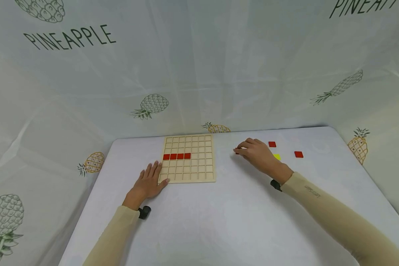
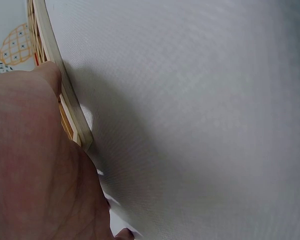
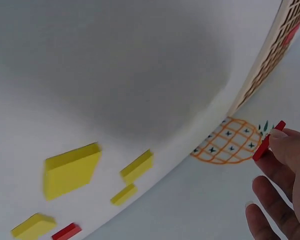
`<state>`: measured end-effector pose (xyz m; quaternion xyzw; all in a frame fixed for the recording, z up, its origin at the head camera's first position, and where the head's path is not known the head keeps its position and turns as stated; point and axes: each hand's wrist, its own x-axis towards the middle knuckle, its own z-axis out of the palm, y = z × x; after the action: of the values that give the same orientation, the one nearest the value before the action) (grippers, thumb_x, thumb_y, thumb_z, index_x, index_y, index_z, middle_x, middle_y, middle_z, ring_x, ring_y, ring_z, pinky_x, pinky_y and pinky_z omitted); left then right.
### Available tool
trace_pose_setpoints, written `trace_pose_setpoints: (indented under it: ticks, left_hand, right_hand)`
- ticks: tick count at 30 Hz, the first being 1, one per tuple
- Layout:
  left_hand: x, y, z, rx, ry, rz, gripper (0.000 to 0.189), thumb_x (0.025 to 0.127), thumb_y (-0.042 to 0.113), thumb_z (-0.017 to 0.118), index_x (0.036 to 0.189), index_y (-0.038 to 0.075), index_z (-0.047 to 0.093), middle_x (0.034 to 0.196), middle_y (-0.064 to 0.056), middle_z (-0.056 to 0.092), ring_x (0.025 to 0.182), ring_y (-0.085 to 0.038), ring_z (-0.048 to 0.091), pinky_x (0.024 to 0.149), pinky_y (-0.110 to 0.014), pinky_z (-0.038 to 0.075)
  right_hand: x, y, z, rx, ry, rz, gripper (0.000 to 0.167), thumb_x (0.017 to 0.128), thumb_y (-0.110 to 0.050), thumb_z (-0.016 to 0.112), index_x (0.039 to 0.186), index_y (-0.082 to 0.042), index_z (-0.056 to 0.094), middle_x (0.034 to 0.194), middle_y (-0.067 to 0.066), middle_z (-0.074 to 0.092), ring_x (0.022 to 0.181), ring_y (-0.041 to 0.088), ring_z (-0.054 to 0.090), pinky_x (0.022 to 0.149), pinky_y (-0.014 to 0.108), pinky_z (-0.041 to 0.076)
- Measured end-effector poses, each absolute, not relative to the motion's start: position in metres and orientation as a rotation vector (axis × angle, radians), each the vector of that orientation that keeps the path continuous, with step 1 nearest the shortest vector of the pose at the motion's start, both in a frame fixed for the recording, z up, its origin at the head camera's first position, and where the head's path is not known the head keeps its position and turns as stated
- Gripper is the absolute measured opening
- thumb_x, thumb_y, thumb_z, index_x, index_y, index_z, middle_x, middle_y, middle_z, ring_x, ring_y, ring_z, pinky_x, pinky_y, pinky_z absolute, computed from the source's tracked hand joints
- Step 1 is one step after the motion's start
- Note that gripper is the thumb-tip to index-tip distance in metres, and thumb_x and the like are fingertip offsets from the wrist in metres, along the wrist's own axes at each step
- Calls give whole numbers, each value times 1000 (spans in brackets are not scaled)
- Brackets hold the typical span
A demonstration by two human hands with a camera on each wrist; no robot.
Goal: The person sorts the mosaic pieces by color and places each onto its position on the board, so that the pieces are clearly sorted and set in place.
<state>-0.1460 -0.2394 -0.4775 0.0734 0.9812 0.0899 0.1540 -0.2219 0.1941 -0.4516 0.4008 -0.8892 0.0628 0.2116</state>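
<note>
- Your right hand [image 1: 257,155] has thumb and fingers pinched on a red tile [image 3: 269,141], which seems raised off the counter [image 1: 199,221].
- That tile is just right of the grid board [image 1: 201,169], so the board lies to the left of your right fingers.
- The tile looks square, with no long axis; your right wrist view catches it nearly edge-on, slanted.
- Four placed red tiles [image 1: 177,156] run rightward from the board's left edge; bare cells of that row face your right hand.
- Your left hand [image 1: 147,184] lies spread at the board's near-left corner, grasping nothing, farther from the tile.
- Loose yellow tiles [image 3: 72,170] sit on your right hand's other side.
</note>
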Motion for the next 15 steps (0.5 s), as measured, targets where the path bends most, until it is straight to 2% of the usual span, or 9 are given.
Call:
trace_pose_setpoints:
  ticks: [15]
  left_hand:
    - [-147,-240,-478,228,2806,278,82,111,43,48,166,-6,13,174,-29,8,160,-51,6,128,-66,10]
  right_hand:
    - [-228,149,-451,1147,-2459,234,33,83,-6,90,115,-13,84,109,4,79,104,26,69,88,39,60]
